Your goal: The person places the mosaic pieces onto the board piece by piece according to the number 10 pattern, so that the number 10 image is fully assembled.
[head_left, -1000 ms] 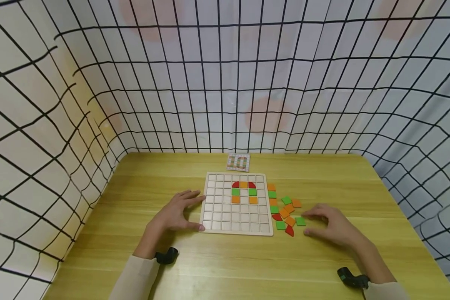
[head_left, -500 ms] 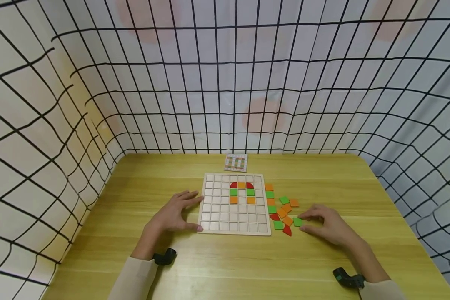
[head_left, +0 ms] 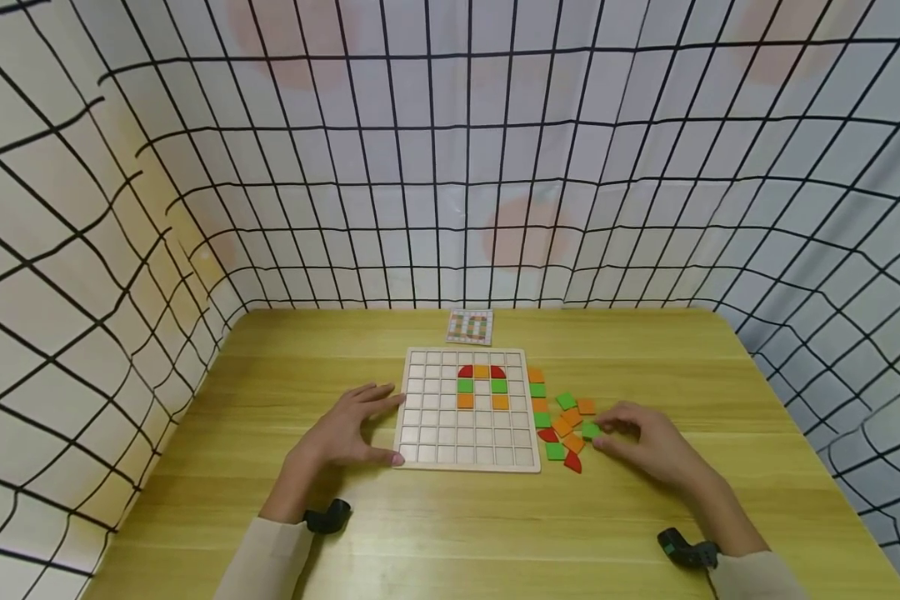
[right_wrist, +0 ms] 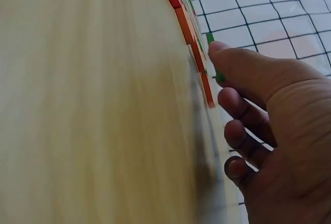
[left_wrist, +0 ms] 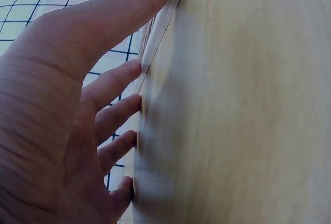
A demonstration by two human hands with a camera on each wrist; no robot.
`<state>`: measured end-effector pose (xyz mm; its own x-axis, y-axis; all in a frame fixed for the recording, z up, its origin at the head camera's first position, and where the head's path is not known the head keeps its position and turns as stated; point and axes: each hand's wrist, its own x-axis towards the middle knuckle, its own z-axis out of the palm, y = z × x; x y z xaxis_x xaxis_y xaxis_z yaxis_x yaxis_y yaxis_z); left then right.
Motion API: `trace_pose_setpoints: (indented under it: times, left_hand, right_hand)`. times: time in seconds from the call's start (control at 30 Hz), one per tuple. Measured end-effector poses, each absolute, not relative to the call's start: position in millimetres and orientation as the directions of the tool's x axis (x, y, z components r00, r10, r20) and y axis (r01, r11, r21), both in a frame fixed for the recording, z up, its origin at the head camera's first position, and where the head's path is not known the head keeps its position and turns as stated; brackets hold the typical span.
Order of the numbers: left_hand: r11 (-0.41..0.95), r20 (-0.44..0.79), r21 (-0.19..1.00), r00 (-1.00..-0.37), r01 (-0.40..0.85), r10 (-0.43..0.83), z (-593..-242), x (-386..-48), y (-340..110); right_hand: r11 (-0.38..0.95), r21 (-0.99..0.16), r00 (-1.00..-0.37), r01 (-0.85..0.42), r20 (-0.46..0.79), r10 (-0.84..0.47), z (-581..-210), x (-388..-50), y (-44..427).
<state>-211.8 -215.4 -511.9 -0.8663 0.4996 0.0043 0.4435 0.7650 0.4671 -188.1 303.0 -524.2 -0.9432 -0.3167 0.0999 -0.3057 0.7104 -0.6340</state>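
Note:
A pale wooden grid board (head_left: 435,446) lies on the table, with red, orange and green tiles set in an arch in its upper right part. My left hand (head_left: 348,429) rests at the board's left side, thumb and fingertips touching its edge, fingers spread. Between thumb and fingers my right hand (head_left: 656,442) pinches a green square tile (head_left: 590,431). In the right wrist view this green tile (right_wrist: 210,39) is raised off the table, partly covered by the thumb. Loose orange tiles (head_left: 573,443) lie just left of that hand.
Several more green, orange and red pieces lie along the board's right edge, among them a red quarter-round tile (head_left: 573,462). Behind the board is a small pattern card (head_left: 469,327). A white wall with black grid lines (head_left: 450,200) encloses the wooden table (head_left: 450,533).
My right hand has closed its fingers on the green tile and lifted it slightly from the table. The left hand stays at the board's edge. The head view has shifted a little.

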Motion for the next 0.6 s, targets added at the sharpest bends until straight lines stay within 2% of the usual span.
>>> trace_pose_setpoints:
  times: [0.17,0.4,0.6]
  left_hand:
    - [0.766,0.005,0.468,-0.868,0.441,0.496,-511,-212,-215]
    - [0.762,0.012,0.468,-0.866,0.447,0.501,-511,-211,-215]
    - [0.769,0.0,0.466,-0.868,0.439,0.496,-512,-211,-215]
  right_hand:
    - [0.696,-0.663,-0.952,-0.275,0.088,-0.292,-523,-196,288]
    - [0.697,-0.632,-0.935,-0.339,0.146,-0.322,-515,-208,262]
    - [0.67,-0.653,-0.926,-0.353,0.144,-0.348,-512,-217,237]
